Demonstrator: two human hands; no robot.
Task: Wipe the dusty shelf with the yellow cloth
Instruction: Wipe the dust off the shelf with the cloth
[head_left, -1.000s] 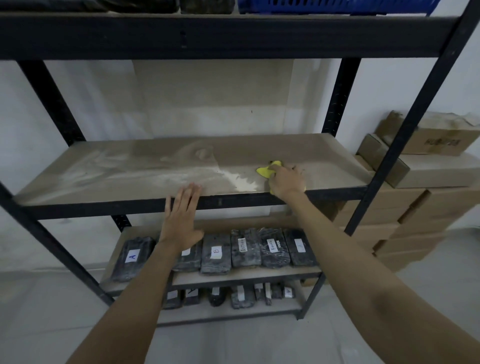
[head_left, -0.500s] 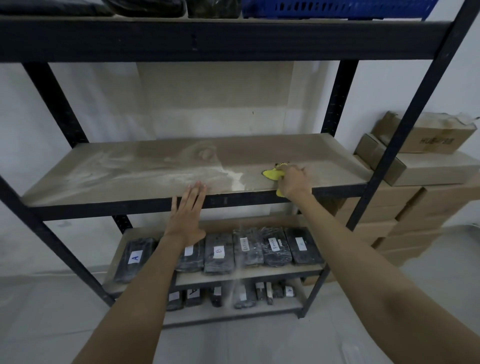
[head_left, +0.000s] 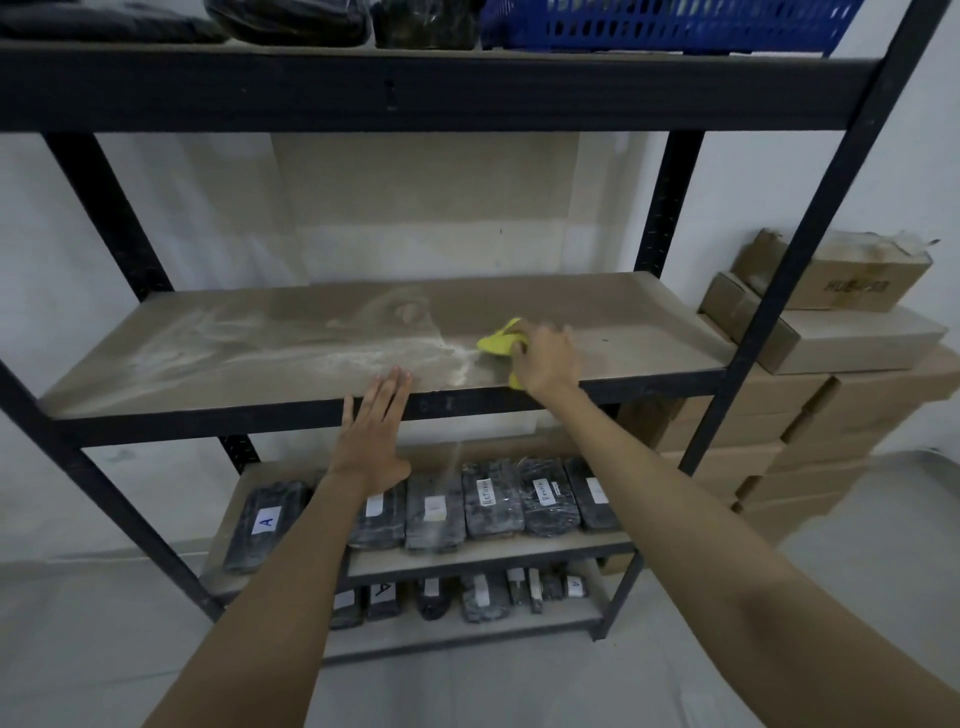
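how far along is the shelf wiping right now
About a third looks done. The right end of the shelf looks bare and brown, so it seems wiped. In hand: the right hand presses the cloth at the edge of a pale dust line near the middle, while the left hand rests flat on the front rail. Left: the dusty streaks from the middle to the left end.

Both my arms are extended forward, bare to the elbow. My left hand (head_left: 373, 434) is at 11 o'clock, palm down, fingers straight and close together, thumb spread to the left; its fingertips rest on the front edge of the shelf (head_left: 208, 364). My right hand (head_left: 546, 358) is at 1 o'clock, farther forward, knuckles up, fingers curled around the yellow cloth (head_left: 498, 342), pressing it down.
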